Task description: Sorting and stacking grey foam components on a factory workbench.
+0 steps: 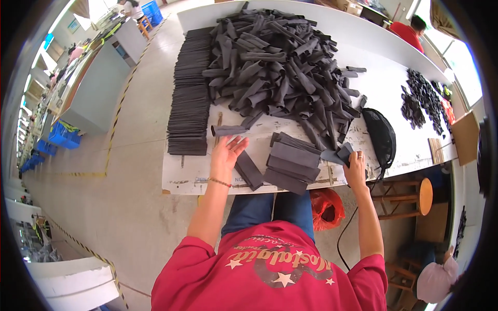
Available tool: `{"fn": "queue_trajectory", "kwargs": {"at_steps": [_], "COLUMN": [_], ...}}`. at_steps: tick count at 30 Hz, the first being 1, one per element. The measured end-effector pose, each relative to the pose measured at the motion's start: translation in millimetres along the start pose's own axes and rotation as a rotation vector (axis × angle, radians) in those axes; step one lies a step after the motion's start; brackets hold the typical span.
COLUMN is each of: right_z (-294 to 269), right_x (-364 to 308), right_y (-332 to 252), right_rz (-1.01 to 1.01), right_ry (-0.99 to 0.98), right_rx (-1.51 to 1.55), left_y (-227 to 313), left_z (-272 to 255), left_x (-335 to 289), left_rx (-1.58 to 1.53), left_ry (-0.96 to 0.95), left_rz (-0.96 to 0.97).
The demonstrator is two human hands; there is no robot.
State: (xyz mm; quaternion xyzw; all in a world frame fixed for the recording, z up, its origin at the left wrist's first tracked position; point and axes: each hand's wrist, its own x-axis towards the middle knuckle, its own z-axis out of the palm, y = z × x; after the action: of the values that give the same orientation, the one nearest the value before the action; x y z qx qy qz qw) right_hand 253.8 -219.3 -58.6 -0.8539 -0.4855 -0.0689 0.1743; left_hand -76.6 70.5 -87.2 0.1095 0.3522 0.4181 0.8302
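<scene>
My left hand is palm up with its fingers apart, just below a rolled dark grey fabric piece; I cannot tell whether they touch. Beside its wrist a flat dark strip lies slanted on the table. My right hand pinches a folded dark grey fabric piece at the right of a small fanned stack of flat pieces. Ahead rises a large heap of rolled dark fabric pieces. A long, tightly packed row of flat pieces runs along the table's left side.
On the white worktable, a black mesh-like pouch lies right of my right hand. Small dark pieces spread farther right. Below the edge are a red plastic bag and a wooden stool. A person in red is beyond the partition.
</scene>
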Motion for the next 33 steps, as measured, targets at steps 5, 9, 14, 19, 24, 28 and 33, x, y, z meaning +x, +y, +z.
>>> {"fn": "queue_trajectory", "kwargs": {"at_steps": [5,9,14,19,24,28,33], "right_z": [-11,-14,-33,-38,-46,-56,-47], "right_x": [1,-1,-2,0,-2,-1,-1], "right_y": [-23,-40,-69,-100,-139,-161,-204], "right_rz": [0.027,-0.163,-0.182,-0.195,-0.034,-0.017,-0.135], "right_ry": [-0.003,0.049,0.079,0.092,0.046,-0.074,-0.172], "right_rx": [0.161,0.217,0.229,0.375,0.61,0.732,0.886], "left_y": [7,13,45,67,71,59,24], "left_z": [8,11,48,47,37,48,35], "left_x": [2,12,7,17,20,-19,-43], "left_rx": [-0.072,0.002,1.477,2.414,2.171,1.901,1.159], "left_ry": [-0.083,0.003,-0.077,-0.174,-0.328,-0.311,-0.253], "left_rz": [-0.071,-0.127,1.113,1.227,1.35,1.286,0.706]}}
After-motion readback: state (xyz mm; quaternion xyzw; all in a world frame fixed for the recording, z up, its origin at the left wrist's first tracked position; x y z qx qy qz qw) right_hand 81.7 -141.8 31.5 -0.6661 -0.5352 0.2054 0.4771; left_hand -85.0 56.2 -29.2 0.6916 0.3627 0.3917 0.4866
